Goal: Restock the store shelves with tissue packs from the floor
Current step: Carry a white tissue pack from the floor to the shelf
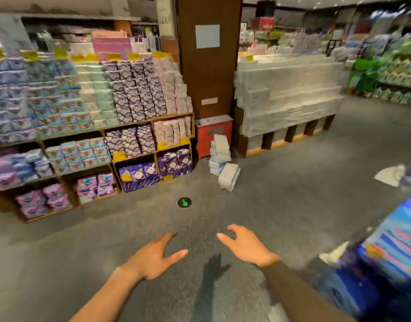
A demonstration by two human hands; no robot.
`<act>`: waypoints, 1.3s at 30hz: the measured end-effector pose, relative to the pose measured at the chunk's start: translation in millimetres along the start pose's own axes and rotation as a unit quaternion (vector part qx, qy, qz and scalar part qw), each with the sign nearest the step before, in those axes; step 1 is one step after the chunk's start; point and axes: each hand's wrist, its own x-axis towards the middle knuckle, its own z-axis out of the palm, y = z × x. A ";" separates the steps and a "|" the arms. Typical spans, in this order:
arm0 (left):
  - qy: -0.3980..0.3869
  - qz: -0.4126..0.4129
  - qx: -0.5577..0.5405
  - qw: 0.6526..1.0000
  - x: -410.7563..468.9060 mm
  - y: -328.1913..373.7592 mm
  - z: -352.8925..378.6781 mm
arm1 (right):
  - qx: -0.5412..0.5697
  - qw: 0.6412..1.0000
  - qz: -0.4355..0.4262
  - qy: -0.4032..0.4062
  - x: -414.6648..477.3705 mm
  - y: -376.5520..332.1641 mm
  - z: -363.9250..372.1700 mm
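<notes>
Both of the person's hands are out in front, low over the grey floor (292, 201), and neither has hold of anything. The left hand (153, 256) is spread wide, palm down, fingers (169, 237) straight and the thumb splayed toward the middle. The right hand (244, 246) is open too, its fingers (223, 237) loosely bent and apart, with a dark sleeve (292, 287) reaching to the wrist. The 2 hands are near each other but not touching, and a hand's shadow (213, 268) lies on the floor between the forearms.

The tissue packs (220, 152) sit well ahead of the hands, in an uneven white stack on the floor, against a low red cabinet (213, 133) at the foot of a brown pillar (209, 66). 1 larger pack (229, 176) leans tilted against the bottom of that stack.

Left of the pillar, wooden shelves (130, 127) hold rows of purple, pink, blue and pale green packs with yellow price tags. Right of it stands a stepped display (286, 89) of white packs. A round green arrow sticker (184, 202) marks the floor between the hands and the shelves. Blurred blue packaging (397, 240) fills the right edge.
</notes>
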 end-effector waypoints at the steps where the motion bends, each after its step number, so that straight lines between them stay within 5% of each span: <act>1: 0.011 0.001 -0.002 1.000 23.7 -0.8 -13.3 | 0.000 1.000 0.011 -0.004 24.6 -5.6 -11.4; 14: -0.006 0.045 -0.005 0.999 422.1 -30.9 -112.8 | 0.012 0.997 0.072 0.009 374.2 -8.2 -130.3; 24: -0.093 0.108 0.025 0.989 714.4 36.8 -182.7 | 0.031 0.988 0.138 0.060 566.8 36.8 -295.0; 39: -0.062 0.009 -0.067 0.996 1076.5 142.9 -218.1 | -0.068 0.994 0.089 -0.005 931.8 129.5 -565.2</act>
